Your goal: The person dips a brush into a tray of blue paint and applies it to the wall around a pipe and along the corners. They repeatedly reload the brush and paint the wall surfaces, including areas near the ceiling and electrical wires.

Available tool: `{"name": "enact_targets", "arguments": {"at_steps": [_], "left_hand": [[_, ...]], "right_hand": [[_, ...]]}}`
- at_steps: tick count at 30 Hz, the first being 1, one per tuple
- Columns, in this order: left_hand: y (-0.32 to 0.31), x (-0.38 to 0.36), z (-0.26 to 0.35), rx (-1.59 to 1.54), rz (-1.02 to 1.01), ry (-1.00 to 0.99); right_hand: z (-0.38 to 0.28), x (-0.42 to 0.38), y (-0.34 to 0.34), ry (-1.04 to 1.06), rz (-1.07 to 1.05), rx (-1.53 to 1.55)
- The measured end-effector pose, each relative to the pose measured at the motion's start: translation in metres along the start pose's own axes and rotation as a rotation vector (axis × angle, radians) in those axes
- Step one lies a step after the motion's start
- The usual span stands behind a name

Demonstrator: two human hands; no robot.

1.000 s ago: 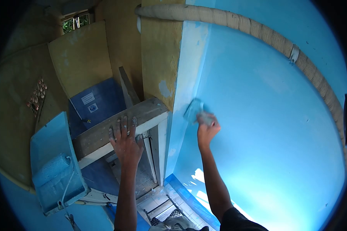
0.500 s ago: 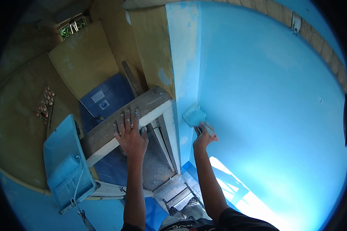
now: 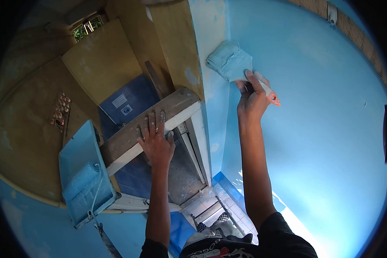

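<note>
My right hand point(image 3: 254, 101) is raised at upper centre, fingers closed round the handle of a wide paintbrush point(image 3: 230, 61). The brush's bristles are coated in light blue paint and lie against the pale, patchy strip of wall point(image 3: 210, 26) beside the inner corner. My left hand point(image 3: 157, 144) rests with spread, paint-spotted fingers on the top of a wooden door frame point(image 3: 178, 104). Left of that hand, a light blue paint tray point(image 3: 71, 165) sits tilted at the frame's far end. In it lies a paint roller point(image 3: 84, 178) covered in blue.
A bright blue wall point(image 3: 314, 120) fills the right side, with a ribbed pipe point(image 3: 357, 38) along its top. Beyond the frame are yellowish walls point(image 3: 103, 56) and a dark blue door panel point(image 3: 137, 96). Far below are my feet, metal rungs point(image 3: 208, 213) and floor tiles point(image 3: 236, 206).
My right hand has moved up along the wall corner with the paintbrush. My left hand keeps its place on the door frame, while the whole view has shifted slightly.
</note>
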State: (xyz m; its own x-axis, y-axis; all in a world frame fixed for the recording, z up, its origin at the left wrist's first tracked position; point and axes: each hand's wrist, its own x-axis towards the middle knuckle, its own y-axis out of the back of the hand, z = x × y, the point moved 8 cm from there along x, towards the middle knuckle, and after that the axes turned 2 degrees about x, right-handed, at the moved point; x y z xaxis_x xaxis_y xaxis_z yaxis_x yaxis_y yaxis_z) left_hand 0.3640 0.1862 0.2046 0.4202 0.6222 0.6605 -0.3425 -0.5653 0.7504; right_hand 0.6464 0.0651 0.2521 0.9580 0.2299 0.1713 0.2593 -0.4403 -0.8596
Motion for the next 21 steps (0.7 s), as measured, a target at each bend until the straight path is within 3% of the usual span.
{"name": "enact_targets", "arguments": {"at_steps": [2, 5, 7, 9, 10, 12, 13, 15, 16, 18, 21], "left_hand": [[0.000, -0.002, -0.001, -0.003, -0.014, 0.003], [-0.001, -0.004, -0.002, -0.003, -0.021, 0.001], [0.000, 0.004, -0.002, -0.006, -0.001, 0.005], [-0.001, -0.001, -0.002, 0.004, -0.016, 0.006], [-0.001, -0.005, -0.002, 0.006, -0.022, 0.010], [-0.001, -0.001, -0.002, -0.001, -0.033, 0.012], [-0.001, 0.001, -0.004, 0.003, -0.024, 0.026], [-0.002, -0.002, -0.003, 0.003, -0.059, 0.017], [0.000, -0.004, -0.005, 0.015, -0.059, 0.039], [0.009, -0.006, -0.004, -0.096, -0.041, 0.000], [0.037, -0.034, -0.013, -0.468, 0.205, 0.016]], "right_hand": [[0.010, 0.001, 0.014, -0.013, -0.080, 0.127], [0.117, -0.020, 0.127, -0.295, 0.110, 0.195], [0.163, -0.049, 0.212, -0.338, 0.206, 0.154], [0.175, -0.078, 0.284, -0.431, 0.502, -0.055], [0.167, -0.088, 0.297, -0.436, 0.503, -0.060], [0.144, -0.099, 0.317, -0.451, 0.718, -0.537], [0.148, -0.094, 0.310, -0.452, 0.701, -0.537], [0.154, -0.076, 0.277, -0.298, 0.532, -0.252], [0.128, -0.073, 0.231, -0.193, 0.546, -0.307], [0.117, -0.037, 0.185, -0.148, 0.331, -0.175], [0.043, -0.029, 0.089, -0.139, -0.014, -0.037]]}}
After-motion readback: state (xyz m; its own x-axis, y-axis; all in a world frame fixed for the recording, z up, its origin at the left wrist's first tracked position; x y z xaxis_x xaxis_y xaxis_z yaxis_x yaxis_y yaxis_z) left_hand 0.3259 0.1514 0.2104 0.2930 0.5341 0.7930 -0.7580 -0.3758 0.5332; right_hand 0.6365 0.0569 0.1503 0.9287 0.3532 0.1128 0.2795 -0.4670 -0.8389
